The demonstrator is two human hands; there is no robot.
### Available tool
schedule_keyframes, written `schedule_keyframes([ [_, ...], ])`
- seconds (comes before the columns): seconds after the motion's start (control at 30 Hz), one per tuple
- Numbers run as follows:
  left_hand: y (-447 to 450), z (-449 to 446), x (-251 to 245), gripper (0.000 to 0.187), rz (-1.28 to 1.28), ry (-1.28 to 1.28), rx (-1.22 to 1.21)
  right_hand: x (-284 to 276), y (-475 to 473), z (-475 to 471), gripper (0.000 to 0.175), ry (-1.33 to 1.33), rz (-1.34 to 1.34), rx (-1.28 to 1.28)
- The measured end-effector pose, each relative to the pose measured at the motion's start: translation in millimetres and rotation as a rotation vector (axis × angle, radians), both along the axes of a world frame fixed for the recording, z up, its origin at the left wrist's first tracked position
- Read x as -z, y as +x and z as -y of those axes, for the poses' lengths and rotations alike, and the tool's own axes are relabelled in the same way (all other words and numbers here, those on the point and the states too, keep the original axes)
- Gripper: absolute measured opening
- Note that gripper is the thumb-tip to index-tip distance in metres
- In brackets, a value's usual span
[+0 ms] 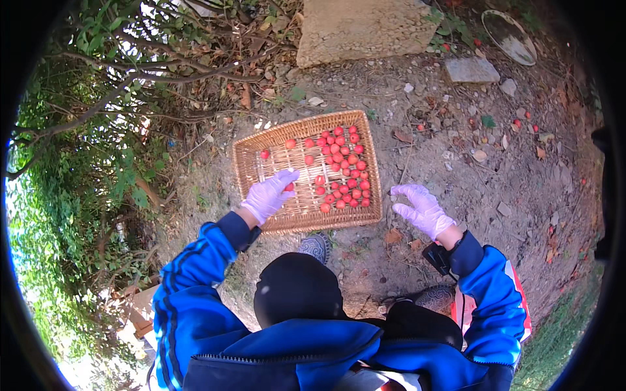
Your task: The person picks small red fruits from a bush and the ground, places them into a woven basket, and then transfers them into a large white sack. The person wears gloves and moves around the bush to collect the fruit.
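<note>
A rectangular wicker basket (305,227) sits on the ground in front of me. Many small red fruits (351,183), like crabapples, cluster on its right side, with a few scattered farther left. My left hand (268,198), in a thin pale-purple glove, reaches over the basket's near left part. Between its thumb and fingers shows one red fruit (289,187). Just outside the basket's right rim is my right hand (423,209), gloved the same way. Its thumb and fingers are apart, with no fruit seen between them.
Branches (146,76) and leafy shrubs crowd the left. A large stone slab (364,32) lies beyond the basket, with a smaller flat stone (472,70) and an oval dish-like object (509,38) to its right. Fallen fruits dot the soil at right. A red-and-white bag (464,310) is by my right leg.
</note>
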State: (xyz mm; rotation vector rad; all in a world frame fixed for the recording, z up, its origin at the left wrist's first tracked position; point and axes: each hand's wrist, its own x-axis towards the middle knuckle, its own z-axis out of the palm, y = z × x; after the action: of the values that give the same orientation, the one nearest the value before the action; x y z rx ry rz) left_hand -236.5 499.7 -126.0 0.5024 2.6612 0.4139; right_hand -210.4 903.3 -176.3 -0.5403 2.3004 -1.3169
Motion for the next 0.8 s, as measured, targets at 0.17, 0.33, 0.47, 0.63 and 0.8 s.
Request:
schedule_keyframes([
  [0.17, 69, 52, 39, 0.072, -0.141, -0.089, -0.251, 43, 15, 41, 0.070, -0.120, 0.488, 0.256],
  [0.33, 116, 119, 56, 0.073, -0.123, 0.431, -1.026, 56, -1, 70, 0.063, -0.295, 0.904, 0.407],
  [0.47, 126, 129, 79, 0.062, 0.466, 0.533, -1.219, 73, -24, 81, 0.042, -0.204, 1.034, 0.531],
  [0.63, 141, 108, 75, 0.058, 0.265, 0.275, -0.943, 84, -27, 78, 0.041, -0.258, 0.902, 0.467],
  [0.8, 144, 63, 48, 0.048, 0.203, 0.446, -0.818, 51, -6, 19, 0.052, -0.255, 0.868, 0.619],
])
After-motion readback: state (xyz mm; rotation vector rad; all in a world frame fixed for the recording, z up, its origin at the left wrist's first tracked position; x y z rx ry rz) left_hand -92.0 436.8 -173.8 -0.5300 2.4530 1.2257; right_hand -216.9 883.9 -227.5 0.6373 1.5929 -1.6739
